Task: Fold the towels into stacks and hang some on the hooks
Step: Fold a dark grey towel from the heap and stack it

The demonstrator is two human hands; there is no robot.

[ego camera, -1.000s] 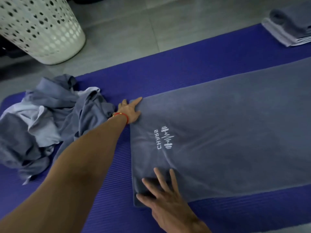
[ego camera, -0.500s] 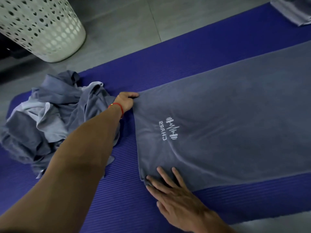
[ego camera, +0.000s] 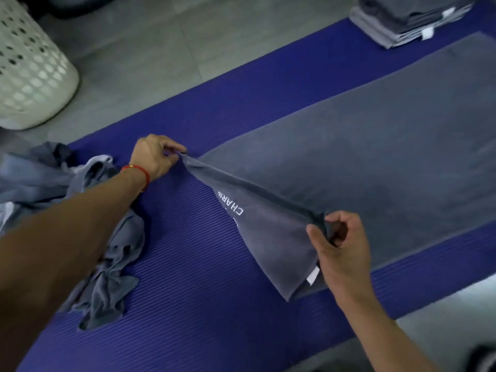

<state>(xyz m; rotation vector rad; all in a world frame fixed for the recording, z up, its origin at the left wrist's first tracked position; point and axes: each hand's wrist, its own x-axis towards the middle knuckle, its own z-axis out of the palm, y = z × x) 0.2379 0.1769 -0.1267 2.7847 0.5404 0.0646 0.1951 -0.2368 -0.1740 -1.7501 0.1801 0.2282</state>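
Observation:
A long grey towel with white "CHARS" lettering lies spread on a blue ribbed mat. Its left end is raised off the mat. My left hand, with a red band at the wrist, pinches the far corner of that end. My right hand pinches the near corner, where a small white tag hangs. The lifted edge runs taut between both hands. A stack of folded grey towels sits at the mat's far right end.
A heap of crumpled grey towels lies on the mat's left part, under my left forearm. A white perforated laundry basket stands on the grey tiled floor at the far left. No hooks are in view.
Both hands went from lying flat on the towel's left corners to pinching them. They have lifted that end off the mat and the lettering now faces up on the raised flap.

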